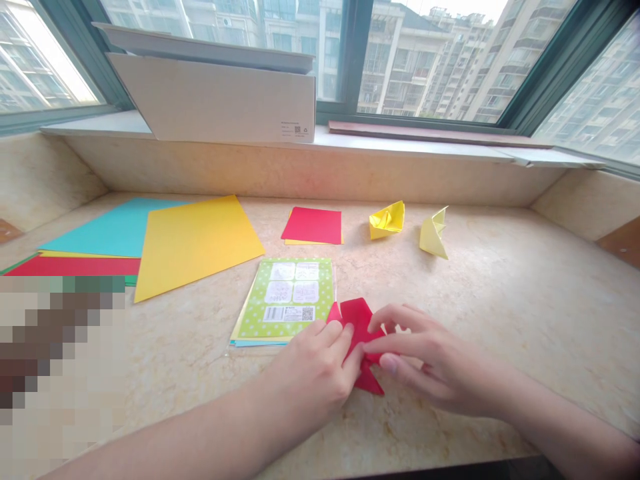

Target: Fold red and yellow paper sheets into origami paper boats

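Your left hand (310, 373) and right hand (430, 353) are both closed on the folded red paper (361, 333), holding it between them just above the counter (505, 300). Your left fingertips (345, 331) pinch its lower left side, while your right fingers (395, 327) reach across from the right and your right thumb (389, 364) presses near its lower edge. The paper is a pointed, many-cornered shape, and its exact folds are partly hidden by your fingers. It sits just to the right of the paper pack (285, 300), whose green polka-dot cover lies face up near your left hand. Farther ahead, a red square (313, 225) rests on a yellow sheet, with a yellow paper boat (387, 220) to its right and a pale yellow folded piece (433, 233) beyond that. To your left, a large yellow sheet (197, 250) overlaps a teal sheet (115, 230), and a red sheet (75, 267) lies at the near edge of that pile. A pixelated patch covers the lower left of the view. At the back, a white cardboard box (215, 100) stands on the window ledge (425, 143) in front of the window (425, 60).
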`<state>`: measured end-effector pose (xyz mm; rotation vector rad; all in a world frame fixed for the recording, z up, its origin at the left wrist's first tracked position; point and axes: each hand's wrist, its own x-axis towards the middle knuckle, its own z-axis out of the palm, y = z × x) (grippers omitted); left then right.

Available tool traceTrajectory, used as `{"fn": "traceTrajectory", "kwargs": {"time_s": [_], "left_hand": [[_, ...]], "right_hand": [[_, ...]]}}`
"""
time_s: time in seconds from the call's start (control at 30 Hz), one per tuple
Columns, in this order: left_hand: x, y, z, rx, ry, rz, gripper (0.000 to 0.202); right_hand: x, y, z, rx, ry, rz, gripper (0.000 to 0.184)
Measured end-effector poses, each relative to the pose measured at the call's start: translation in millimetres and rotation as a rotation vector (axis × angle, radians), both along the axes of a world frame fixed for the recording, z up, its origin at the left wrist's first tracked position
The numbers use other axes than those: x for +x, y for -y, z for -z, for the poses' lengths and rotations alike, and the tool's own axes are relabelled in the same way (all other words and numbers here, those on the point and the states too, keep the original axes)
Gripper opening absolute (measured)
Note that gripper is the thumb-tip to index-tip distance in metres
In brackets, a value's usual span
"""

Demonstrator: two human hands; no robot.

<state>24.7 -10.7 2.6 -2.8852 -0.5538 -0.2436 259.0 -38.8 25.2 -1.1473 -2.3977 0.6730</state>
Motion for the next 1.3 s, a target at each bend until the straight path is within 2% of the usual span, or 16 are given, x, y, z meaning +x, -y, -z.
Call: {"fn": "traceTrajectory", "kwargs": {"time_s": [0.13, 0.23, 0.33, 0.47, 0.53, 0.63, 0.73, 0.87, 1.03, 1.17, 1.3], "left_hand": [[0, 0, -0.4, 0.0, 0.006, 0.004, 0.023], [-1, 2, 0.4, -0.023, 0.034, -0.007, 0.023], [-2, 2, 2.9, -0.042, 0.071, -0.013, 0.025], [-2, 1, 4.9, -0.075, 0.082, 0.001, 0.026], [-2, 0, 3.9, -0.102, 0.071, -0.005, 0.025], [-1, -2, 1.3, -0.152, 0.044, -0.027, 0.023], [1, -3, 0.8, -0.164, 0.038, -0.044, 0.028], [2, -2, 3.5, -0.146, 0.056, -0.085, 0.03], [3, -2, 3.6, -0.209, 0.082, -0.106, 0.03], [0, -8, 1.3, -0.322, 0.13, -0.18, 0.03], [-5, -18, 2.6, -0.306, 0.17, -0.196, 0.057]], "right_hand": [[1, -6, 7.0, -0.036, -0.166, 0.315, 0.028], [2, -10, 11.5, -0.117, -0.154, 0.39, 0.033], [3, -12, 14.4, -0.201, -0.155, 0.353, 0.039], [6, -9, 12.0, -0.29, -0.148, 0.298, 0.059], [6, -8, 7.0, -0.302, -0.129, 0.268, 0.052], [5, -7, -2.1, -0.291, -0.073, 0.188, 0.022], [4, -8, -7.4, -0.281, -0.031, 0.131, 0.025], [0, -7, -5.4, -0.252, 0.018, 0.096, 0.023], [-6, -1, 5.3, -0.103, 0.166, 0.053, 0.053], [-7, -1, 12.8, -0.039, 0.272, -0.015, 0.064], [-6, -1, 17.0, -0.057, 0.34, -0.054, 0.071]]}}
